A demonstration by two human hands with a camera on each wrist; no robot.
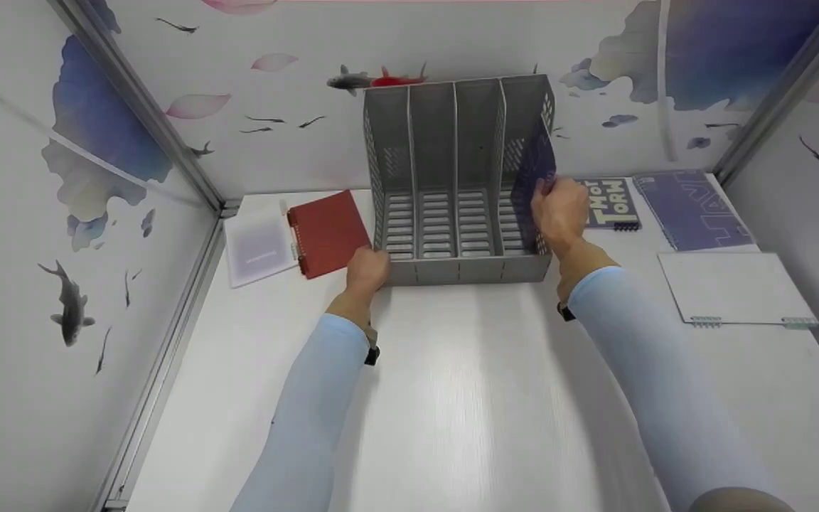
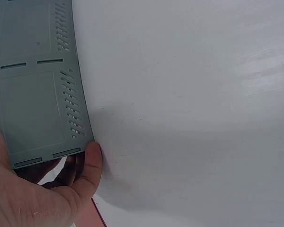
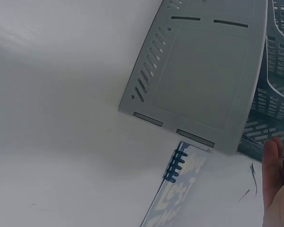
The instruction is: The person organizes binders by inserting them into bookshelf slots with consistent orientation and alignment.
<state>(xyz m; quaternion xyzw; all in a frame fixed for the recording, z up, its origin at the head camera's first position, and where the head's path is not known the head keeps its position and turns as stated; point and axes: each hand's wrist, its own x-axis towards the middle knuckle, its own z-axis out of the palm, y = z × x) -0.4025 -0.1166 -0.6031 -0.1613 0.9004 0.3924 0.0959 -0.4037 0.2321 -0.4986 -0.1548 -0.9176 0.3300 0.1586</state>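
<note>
So there's a gray four-slot file organizer (image 1: 470, 271) standing on the white surface (image 1: 438, 398), up against the back wall (image 1: 324, 156), slots facing the person. The left hand (image 1: 367, 269) is gripping its front left corner down low; the left wrist view shows fingers wrapped around that end. The right hand (image 1: 563, 206) is up by the opposite side, pinching the front edge of a dark purple notebook (image 1: 539, 158) that's standing in the rightmost slot, along the side wall. Can't tell if that hand is touching the organizer too.

Left of the organizer there's a red ring-bound notebook (image 1: 331, 235), its right side close to the left hand, with a pale lavender booklet (image 1: 260, 249) right beside it. Over on the right, a dark spiral notebook with chunky cream lettering (image 1: 612, 203) lies partly behind the right hand, then a bigger purple notebook (image 1: 694, 210) next to it, and a white spiral notepad (image 1: 736, 288) nearer the person. Both arms are in light blue sleeves (image 1: 303, 419).
</note>
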